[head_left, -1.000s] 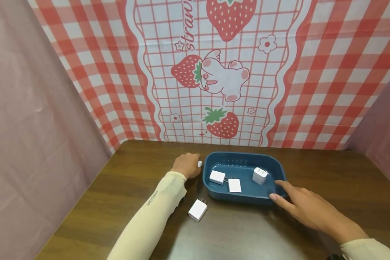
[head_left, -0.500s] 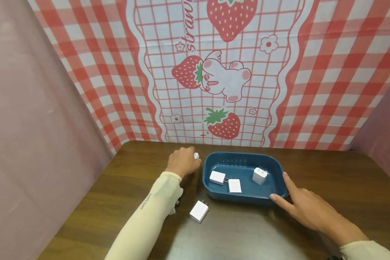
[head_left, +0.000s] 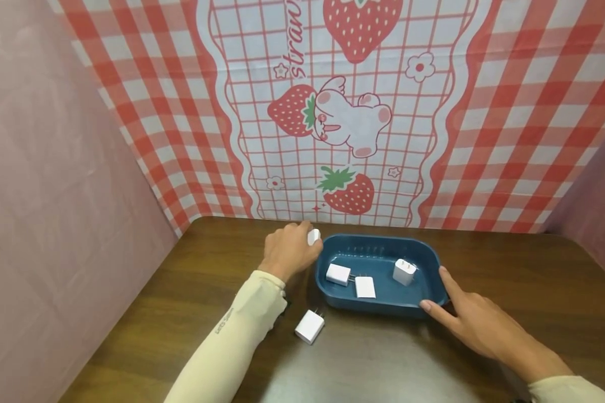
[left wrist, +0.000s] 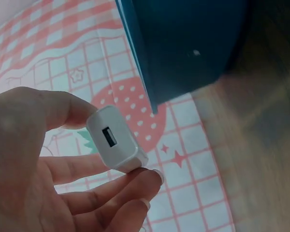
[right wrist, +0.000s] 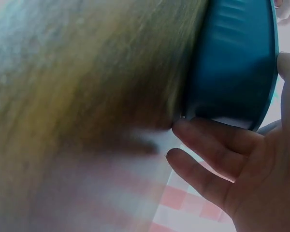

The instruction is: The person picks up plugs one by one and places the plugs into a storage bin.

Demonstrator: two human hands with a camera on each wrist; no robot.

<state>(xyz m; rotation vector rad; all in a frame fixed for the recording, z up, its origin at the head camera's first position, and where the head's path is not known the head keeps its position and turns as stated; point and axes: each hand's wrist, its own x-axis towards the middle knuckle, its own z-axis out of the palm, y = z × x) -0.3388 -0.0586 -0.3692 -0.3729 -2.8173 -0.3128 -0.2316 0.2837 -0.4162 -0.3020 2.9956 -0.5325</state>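
Head view: left hand (head_left: 288, 252) pinches white boxy plastic charger (head_left: 313, 237); right hand (head_left: 476, 322), loosely spread, probably steadies blue oblong plastic basin (head_left: 373, 306).

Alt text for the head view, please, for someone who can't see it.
A person's left grip holds a white charger near a blue tray containing three more chargers, while the right grip touches the tray's right end. A fifth charger lies on the wooden table in front.

The left hand (head_left: 289, 250) has carried its white USB wall charger (left wrist: 110, 137) farther back, closer to the blue tray (head_left: 378, 305); the right hand's (head_left: 478, 323) forefinger has slid back along the tray's right end.
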